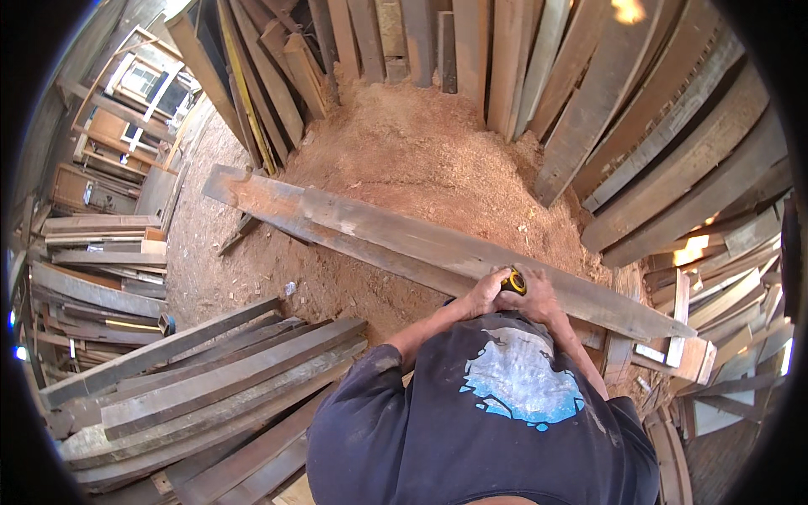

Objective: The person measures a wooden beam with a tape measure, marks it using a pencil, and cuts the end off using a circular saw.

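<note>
A yellow-and-black tape measure (514, 283) sits between my two hands, close to my chest. My left hand (486, 292) is closed against its left side, and my right hand (536, 295) curls round it from the right. Some fingers are hidden behind it, and no drawn-out tape can be made out. Just beyond my hands lies a long weathered plank (421, 240), slanting from the upper left to the lower right. Under and beside it a second plank (257, 198) sticks out farther to the left.
Boards lean upright along the far side (412, 50) and at the right (673, 135). At the lower left lies a stack of thick beams (227, 379). Sawdust (404, 139) covers the ground beyond the planks. Short timber pieces (690, 358) crowd the planks' right end.
</note>
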Available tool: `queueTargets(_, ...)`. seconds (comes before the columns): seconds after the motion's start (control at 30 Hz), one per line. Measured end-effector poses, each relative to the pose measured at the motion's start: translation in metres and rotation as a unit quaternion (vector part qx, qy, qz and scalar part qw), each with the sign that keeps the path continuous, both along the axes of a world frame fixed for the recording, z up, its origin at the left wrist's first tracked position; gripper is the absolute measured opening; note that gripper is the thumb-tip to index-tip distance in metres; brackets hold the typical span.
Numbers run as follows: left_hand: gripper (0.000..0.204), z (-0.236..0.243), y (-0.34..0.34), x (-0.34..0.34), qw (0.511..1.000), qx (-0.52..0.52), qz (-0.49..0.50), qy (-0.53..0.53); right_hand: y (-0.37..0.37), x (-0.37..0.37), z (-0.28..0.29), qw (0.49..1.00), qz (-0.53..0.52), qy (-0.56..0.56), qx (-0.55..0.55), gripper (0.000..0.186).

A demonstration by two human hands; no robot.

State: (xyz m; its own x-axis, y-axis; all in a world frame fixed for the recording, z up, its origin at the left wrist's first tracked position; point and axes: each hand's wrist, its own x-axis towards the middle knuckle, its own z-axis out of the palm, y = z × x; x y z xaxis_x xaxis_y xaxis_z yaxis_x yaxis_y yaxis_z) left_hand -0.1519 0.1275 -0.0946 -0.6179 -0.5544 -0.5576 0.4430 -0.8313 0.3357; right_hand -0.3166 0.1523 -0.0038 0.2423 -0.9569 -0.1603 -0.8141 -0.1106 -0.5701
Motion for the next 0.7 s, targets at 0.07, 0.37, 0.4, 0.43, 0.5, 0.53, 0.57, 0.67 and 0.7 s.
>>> queueTargets(0.07, 0.034, -0.026, -0.005, 0.018, 0.992, -0.001, -0.02, 0.124, -0.017, 0.017, 0.003, 0.997, 0.0, 0.025, 0.074, 0.089)
queueTargets(0.37, 0.022, 0.032, -0.018, 0.066, 0.986, -0.067, -0.098, -0.116, -0.039, 0.026, -0.017, 0.969, 0.02, -0.12, 0.214, 0.07)
queueTargets(0.4, 0.021, 0.026, -0.017, 0.071, 0.985, -0.082, -0.092, -0.119, -0.034, 0.029, -0.021, 0.97, 0.031, -0.146, 0.19, 0.067)
queueTargets(0.43, 0.02, 0.015, -0.015, 0.077, 0.984, -0.097, -0.086, -0.122, -0.028, 0.032, -0.024, 0.97, 0.042, -0.171, 0.166, 0.064)
queueTargets(0.5, 0.02, 0.02, -0.016, 0.085, 0.984, -0.098, -0.042, -0.143, -0.025, 0.033, -0.019, 0.969, 0.068, -0.184, 0.151, 0.061)
queueTargets(0.53, 0.02, 0.022, -0.021, 0.093, 0.983, -0.108, -0.006, -0.148, -0.027, 0.026, -0.013, 0.967, 0.078, -0.163, 0.181, 0.06)
queueTargets(0.57, 0.02, 0.026, -0.028, 0.106, 0.981, -0.118, 0.029, -0.154, -0.029, 0.019, -0.002, 0.963, 0.087, -0.144, 0.21, 0.059)
queueTargets(0.67, 0.023, 0.019, -0.07, 0.191, 0.984, -0.099, 0.129, -0.068, -0.031, -0.026, -0.009, 0.963, 0.13, -0.083, 0.223, 0.054)
queueTargets(0.7, 0.025, 0.006, -0.084, 0.241, 0.982, -0.085, 0.163, -0.043, -0.031, -0.039, -0.005, 0.956, 0.133, -0.086, 0.245, 0.052)
